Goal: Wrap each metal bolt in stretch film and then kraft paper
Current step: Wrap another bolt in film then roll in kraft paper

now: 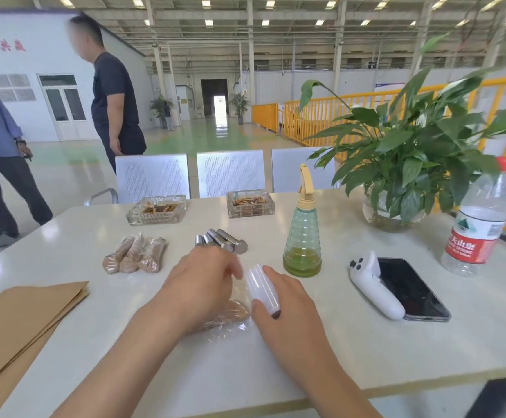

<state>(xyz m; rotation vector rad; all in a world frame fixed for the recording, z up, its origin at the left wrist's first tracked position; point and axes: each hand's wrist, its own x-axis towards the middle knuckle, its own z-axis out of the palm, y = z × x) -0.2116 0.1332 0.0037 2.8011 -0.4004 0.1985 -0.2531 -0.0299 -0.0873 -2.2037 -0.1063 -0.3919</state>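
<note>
While the right hand (pixel 278 300) is gripping the film roll (pixel 260 289), the left hand (pixel 203 285) is pressing the wrapped bolt (pixel 230 315) beside it (bare table (pixel 336 342) is lying toward the near edge).

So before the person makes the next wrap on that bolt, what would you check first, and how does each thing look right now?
1. Small white stretch film roll gripped in right hand: ok.
2. Brown paper-and-film bundle held under left hand: ok.
3. Film running from roll to bundle without a tear: cannot tell.
4. Bare silver metal bolts waiting: ok.
5. Flat brown kraft paper sheets at hand: ok.
6. Three finished film-covered bundles set aside: ok.
</note>
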